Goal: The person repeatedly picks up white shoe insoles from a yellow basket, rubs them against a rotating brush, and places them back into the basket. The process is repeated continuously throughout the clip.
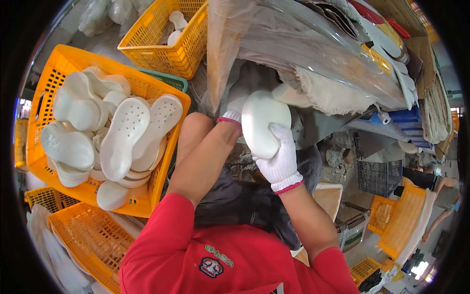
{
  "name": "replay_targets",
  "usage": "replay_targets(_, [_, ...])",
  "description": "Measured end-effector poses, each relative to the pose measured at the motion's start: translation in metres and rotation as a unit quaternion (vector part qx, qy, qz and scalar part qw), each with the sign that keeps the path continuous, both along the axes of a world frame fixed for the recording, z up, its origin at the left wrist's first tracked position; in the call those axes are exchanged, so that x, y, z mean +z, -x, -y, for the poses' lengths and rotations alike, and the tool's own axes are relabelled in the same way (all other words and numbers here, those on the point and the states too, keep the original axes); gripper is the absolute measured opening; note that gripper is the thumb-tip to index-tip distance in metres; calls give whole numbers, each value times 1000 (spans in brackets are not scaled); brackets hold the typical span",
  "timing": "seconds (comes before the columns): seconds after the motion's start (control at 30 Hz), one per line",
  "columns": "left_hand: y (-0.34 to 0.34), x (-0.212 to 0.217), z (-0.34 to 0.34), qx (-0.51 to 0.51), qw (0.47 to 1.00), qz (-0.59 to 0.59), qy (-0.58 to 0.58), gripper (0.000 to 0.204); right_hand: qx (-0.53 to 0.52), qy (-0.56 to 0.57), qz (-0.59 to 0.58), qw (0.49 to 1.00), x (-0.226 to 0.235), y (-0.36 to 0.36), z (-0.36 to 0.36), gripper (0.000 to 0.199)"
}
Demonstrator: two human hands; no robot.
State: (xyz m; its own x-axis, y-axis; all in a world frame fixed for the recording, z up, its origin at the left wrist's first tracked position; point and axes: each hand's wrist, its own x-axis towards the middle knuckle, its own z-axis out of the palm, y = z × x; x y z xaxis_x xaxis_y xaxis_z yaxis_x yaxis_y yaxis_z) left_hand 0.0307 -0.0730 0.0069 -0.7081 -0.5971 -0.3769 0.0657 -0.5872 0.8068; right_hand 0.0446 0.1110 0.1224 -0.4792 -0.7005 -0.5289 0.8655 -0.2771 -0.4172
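Note:
A smooth white shoe insole is in front of me, its broad rounded end up. My right hand, in a white knitted glove with a pink cuff, grips its lower right edge, thumb lying over the face. My left hand, also gloved, is at the insole's left side in the shade beneath a plastic-covered ledge. Its fingers are hidden, so I cannot see how they are placed. To the left, an orange crate holds a pile of white insoles, some dotted with small holes.
A yellow crate with a few white pieces stands far left. Clear plastic sheeting hangs over the ledge ahead, with off-white fleece under it. An orange crate is at near left. On the right are a dark crate and another person.

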Motion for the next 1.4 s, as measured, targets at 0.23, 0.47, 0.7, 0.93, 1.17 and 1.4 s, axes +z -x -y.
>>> replay_targets(0.23, [0, 29, -55, -82, 988, 8, 131, 44, -31, -10, 0, 999, -2, -14, -78, 37])
replay_targets(0.47, [-15, 15, -81, 7, 953, 116, 281, 66, 5, -46, -29, 998, 10, -21, -78, 43])
replay_targets(0.7, [-10, 40, -74, -70, 991, -26, -108, 66, -91, -199, 14, 976, 6, 1, -84, 52])
replay_targets(0.93, [-216, 164, -22, 89, 759, 164, 624, 45, 165, -541, -325, 758, -42, 18, -345, 51])
replay_targets(1.17, [-355, 174, 83, 44, 551, 490, 674, 73, 273, -563, -587, 514, -14, 2, -341, 54])
replay_targets(1.4, [-200, 187, -95, 306, 946, -98, -53, 46, 272, -218, -667, 658, 56, -79, -162, 100])
